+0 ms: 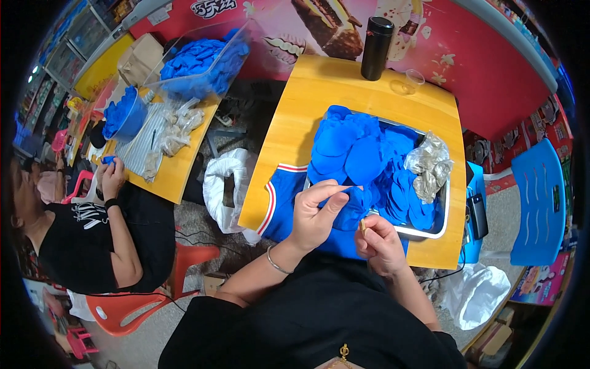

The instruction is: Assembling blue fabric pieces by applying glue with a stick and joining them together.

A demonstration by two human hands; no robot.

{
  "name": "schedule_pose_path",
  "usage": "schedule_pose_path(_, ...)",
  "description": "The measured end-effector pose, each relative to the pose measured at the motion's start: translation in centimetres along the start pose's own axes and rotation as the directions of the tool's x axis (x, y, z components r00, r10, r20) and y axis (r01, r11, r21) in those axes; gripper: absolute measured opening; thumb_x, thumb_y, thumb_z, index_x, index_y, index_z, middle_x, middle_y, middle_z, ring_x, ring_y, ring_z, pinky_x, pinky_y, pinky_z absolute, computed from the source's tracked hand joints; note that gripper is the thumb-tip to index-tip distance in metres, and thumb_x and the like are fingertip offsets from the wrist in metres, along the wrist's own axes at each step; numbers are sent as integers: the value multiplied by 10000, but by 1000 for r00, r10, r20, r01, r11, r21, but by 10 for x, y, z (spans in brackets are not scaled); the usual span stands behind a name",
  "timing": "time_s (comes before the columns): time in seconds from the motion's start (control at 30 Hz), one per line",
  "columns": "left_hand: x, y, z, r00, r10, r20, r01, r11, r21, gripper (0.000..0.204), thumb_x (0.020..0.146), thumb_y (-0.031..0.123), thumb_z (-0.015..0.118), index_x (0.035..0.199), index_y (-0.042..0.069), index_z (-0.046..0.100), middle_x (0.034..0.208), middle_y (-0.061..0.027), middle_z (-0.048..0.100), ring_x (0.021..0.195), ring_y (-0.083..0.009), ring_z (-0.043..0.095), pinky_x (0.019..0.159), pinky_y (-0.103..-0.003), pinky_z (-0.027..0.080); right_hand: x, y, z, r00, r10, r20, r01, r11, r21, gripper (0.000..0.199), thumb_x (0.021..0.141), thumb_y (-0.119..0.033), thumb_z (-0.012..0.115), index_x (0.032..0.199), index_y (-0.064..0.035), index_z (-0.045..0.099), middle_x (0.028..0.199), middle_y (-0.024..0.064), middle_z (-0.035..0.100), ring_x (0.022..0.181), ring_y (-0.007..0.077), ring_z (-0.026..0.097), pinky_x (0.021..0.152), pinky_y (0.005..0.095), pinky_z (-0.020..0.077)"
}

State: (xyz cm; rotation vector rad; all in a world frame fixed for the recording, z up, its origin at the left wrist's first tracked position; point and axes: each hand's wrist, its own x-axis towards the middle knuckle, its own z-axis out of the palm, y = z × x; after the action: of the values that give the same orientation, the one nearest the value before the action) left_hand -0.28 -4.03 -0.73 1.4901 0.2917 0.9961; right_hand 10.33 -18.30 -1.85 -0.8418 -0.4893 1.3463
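My left hand (312,218) is raised over the near side of the table, its thumb and fingers closed on a blue fabric piece (351,209). Close beside it, my right hand (382,247) pinches a small, thin yellowish item (363,226) against the lower edge of that piece; its exact kind is too small to make out. Just beyond both hands, a white-rimmed tray (437,233) holds many flat, rounded blue fabric pieces (362,157). On the tray's right side lies a clear plastic bag (428,157) with greyish contents. Blue cloth with red-and-white trim (284,195) lies under my hands.
A black flask (377,49) and a clear cup (413,80) stand at the table's far edge. To the left, a co-worker (92,240) sits at another table with a clear bin (203,61) and a blue bucket (126,117). A blue chair (541,203) is at right.
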Motion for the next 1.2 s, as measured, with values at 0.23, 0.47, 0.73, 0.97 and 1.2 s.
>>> schedule_pose_path(0.23,23,18,-19,965,77,249,-112,985,129,186,815,131,677,956,15,642,781,-46,504,704,-116,451,627,-224,367,-1,-21,3,969,-233,-84,145,809,-569,169,892,-103,565,1002,18,608,809,49,607,723,104,577,619,236,452)
schedule_pose_path(0.47,7,13,-12,996,-45,79,51,996,-74,232,834,208,678,977,30,632,678,51,493,558,-16,341,490,-176,253,-4,-13,5,950,-305,-61,185,711,-678,156,887,-79,559,992,32,589,793,57,593,689,94,562,621,219,442)
schedule_pose_path(0.73,-1,10,2,998,-31,55,42,975,-217,233,849,196,663,983,11,617,751,35,559,606,0,390,523,-151,287,-5,-10,14,978,-201,-62,165,915,-368,144,903,-98,537,1020,-14,551,759,61,573,612,72,488,516,189,358)
schedule_pose_path(0.97,-1,9,1,993,58,101,-29,964,-266,234,838,181,674,971,0,609,870,-13,621,654,-12,472,566,-144,343,-7,-10,14,999,-34,42,38,993,-113,169,906,-124,549,1036,-18,563,759,47,584,603,53,468,514,181,337)
schedule_pose_path(1.2,-3,11,-2,999,49,24,-41,965,-259,236,849,202,662,965,4,604,829,-2,595,660,-7,458,573,-140,340,-11,-7,16,969,-246,-24,219,901,-375,178,909,-131,542,1027,2,553,723,56,574,574,56,455,491,182,316)
